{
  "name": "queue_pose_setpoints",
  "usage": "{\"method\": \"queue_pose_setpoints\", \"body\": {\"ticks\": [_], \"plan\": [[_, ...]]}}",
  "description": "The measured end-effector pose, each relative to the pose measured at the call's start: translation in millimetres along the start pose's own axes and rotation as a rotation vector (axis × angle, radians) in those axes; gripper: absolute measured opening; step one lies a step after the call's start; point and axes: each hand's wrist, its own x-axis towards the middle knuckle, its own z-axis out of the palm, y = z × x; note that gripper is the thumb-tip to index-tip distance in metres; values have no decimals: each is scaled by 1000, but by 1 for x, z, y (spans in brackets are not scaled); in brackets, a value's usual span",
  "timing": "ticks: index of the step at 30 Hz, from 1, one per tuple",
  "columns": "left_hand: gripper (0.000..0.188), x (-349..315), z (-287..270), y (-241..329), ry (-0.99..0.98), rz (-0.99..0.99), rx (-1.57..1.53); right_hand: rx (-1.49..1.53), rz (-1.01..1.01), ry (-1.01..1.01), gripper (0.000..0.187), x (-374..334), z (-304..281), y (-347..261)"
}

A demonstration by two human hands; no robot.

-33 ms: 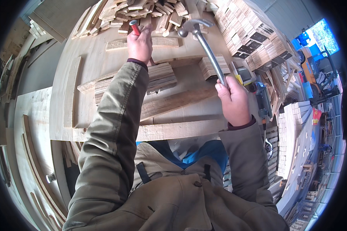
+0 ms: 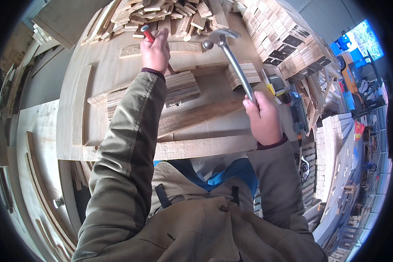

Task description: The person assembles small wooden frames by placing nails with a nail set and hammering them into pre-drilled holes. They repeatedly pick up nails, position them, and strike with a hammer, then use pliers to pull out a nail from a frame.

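Right hand [image 2: 266,118] is holding a hammer [image 2: 236,64] slanting forward-left from its fingers [image 2: 249,105] (apart from the red tool [image 2: 149,35] left hand [image 2: 156,54] is gripping).

The tool handle [image 2: 149,36] is red, hammer [image 2: 235,65] silvery, sleeves [image 2: 123,126] olive-brown, wooden block [image 2: 184,88] tan-striped.

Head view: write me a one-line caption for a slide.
Left hand holding a red-handled tool, right hand a claw hammer, over a worktop laid with wood pieces.
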Motion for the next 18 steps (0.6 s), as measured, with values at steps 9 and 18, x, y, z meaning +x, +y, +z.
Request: {"method": "queue_pose_setpoints", "body": {"ticks": [9, 18], "plan": [[38, -29, -19, 8, 34, 20, -178, -85, 210, -131, 18, -88, 51, 90], [37, -56, -16, 4, -6, 154, -127, -101, 290, -127, 21, -103, 71, 107]]}}
